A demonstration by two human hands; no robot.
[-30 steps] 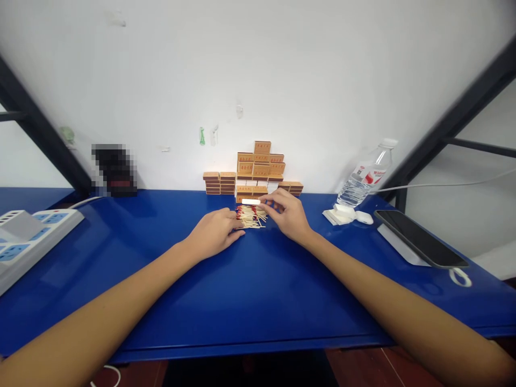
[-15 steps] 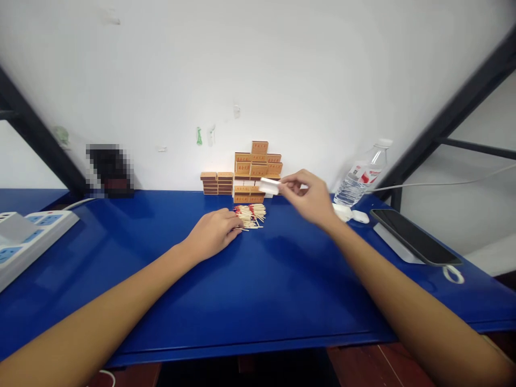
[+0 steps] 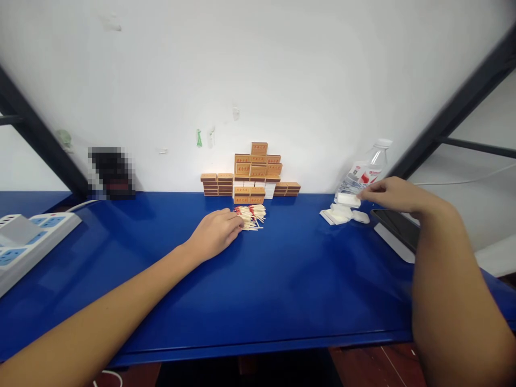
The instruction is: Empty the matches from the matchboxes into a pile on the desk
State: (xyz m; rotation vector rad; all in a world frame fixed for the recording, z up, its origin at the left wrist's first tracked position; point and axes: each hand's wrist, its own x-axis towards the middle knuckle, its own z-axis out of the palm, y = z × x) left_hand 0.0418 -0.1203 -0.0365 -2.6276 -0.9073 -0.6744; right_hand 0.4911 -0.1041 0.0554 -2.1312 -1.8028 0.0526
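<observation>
My left hand (image 3: pixel 217 232) rests on the blue tabletop, fingers curled against the left side of a pile of red-tipped matches (image 3: pixel 257 213). Those fingertips cover part of the pile. At the right, my right hand (image 3: pixel 382 194) pinches the end of a small white matchbox tray (image 3: pixel 348 200) in front of the plastic bottle. Just below that tray lie several more white pieces (image 3: pixel 341 213), looking like trays as well. Behind the matches, orange-brown matchboxes (image 3: pixel 258 170) are stacked in a stepped pile against the wall, some with white sides showing.
A water bottle (image 3: pixel 365 166) leans at the back right. Beneath my right forearm, a phone (image 3: pixel 397 228) rests tilted on a white block. A power strip (image 3: pixel 38 239) sits at the left edge, and a blurred dark object (image 3: pixel 113 172) stands at the back left.
My right hand has moved right with the white tray, from before the stack to the bottle. Low matchboxes right of the stack now show. My left hand stays put.
</observation>
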